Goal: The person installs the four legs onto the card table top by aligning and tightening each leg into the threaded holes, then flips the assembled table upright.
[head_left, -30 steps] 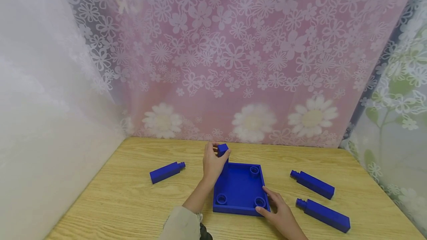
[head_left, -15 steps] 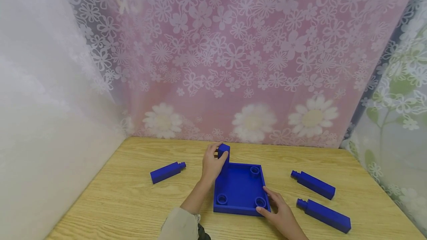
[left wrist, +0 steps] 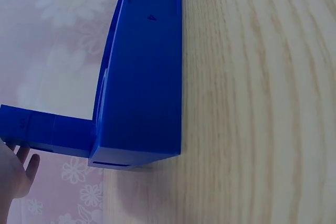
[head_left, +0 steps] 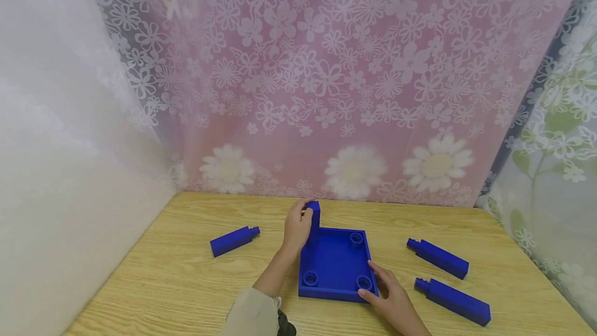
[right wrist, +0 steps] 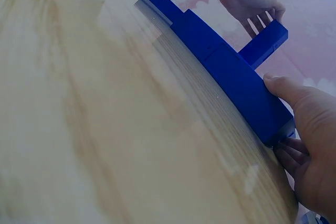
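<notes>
A blue square tray [head_left: 336,261] with raised walls and round corner sockets lies on the table. At its far left corner a blue square post [head_left: 315,219] stands upright. My left hand [head_left: 297,229] grips that post near the top, with thumb and fingers about its sides; in the left wrist view the post [left wrist: 52,129] meets the tray's corner, its lower end hidden. My right hand [head_left: 389,294] holds the tray's near right corner, thumb on the near wall and fingers along the right wall. In the right wrist view the thumb lies on the tray's edge [right wrist: 231,77].
One loose blue post [head_left: 233,241] with a narrower, notched end lies left of the tray. Two similar ones, the farther post [head_left: 438,258] and the nearer post [head_left: 452,301], lie to the right. A floral curtain [head_left: 326,92] hangs behind the wooden table [head_left: 186,284].
The upright post has turned about its own axis, and my left fingers and thumb have shifted round its top. The right hand and the tray have stayed in place.
</notes>
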{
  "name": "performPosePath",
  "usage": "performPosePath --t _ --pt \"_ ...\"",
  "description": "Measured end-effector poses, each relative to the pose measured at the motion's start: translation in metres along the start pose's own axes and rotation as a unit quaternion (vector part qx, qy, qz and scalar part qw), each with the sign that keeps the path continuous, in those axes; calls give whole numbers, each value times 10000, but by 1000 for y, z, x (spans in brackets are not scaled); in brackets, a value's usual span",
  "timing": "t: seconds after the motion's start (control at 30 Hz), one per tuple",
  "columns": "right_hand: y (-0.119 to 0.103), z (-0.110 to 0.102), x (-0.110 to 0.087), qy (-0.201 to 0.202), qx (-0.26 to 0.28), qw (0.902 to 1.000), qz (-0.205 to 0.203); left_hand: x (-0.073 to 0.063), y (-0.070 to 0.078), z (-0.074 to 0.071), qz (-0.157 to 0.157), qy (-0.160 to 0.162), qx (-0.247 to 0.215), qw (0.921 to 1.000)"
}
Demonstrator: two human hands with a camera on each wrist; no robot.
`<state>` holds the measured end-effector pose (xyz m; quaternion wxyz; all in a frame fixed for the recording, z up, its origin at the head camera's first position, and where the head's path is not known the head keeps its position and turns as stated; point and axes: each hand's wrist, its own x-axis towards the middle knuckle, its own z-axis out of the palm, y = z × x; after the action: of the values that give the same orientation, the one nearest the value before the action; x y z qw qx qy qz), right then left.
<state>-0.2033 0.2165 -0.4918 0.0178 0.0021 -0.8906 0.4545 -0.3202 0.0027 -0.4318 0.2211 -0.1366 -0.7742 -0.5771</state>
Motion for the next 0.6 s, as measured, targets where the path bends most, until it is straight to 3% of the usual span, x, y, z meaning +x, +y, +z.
performPosePath --t 0.3,0.6 --pt "1 0 1 -19 38 10000 -13 -5 5 7 -267 874 725 9932" --pt "2 0 1 -17 63 10000 -11 -3 -2 10 -211 878 807 9926"
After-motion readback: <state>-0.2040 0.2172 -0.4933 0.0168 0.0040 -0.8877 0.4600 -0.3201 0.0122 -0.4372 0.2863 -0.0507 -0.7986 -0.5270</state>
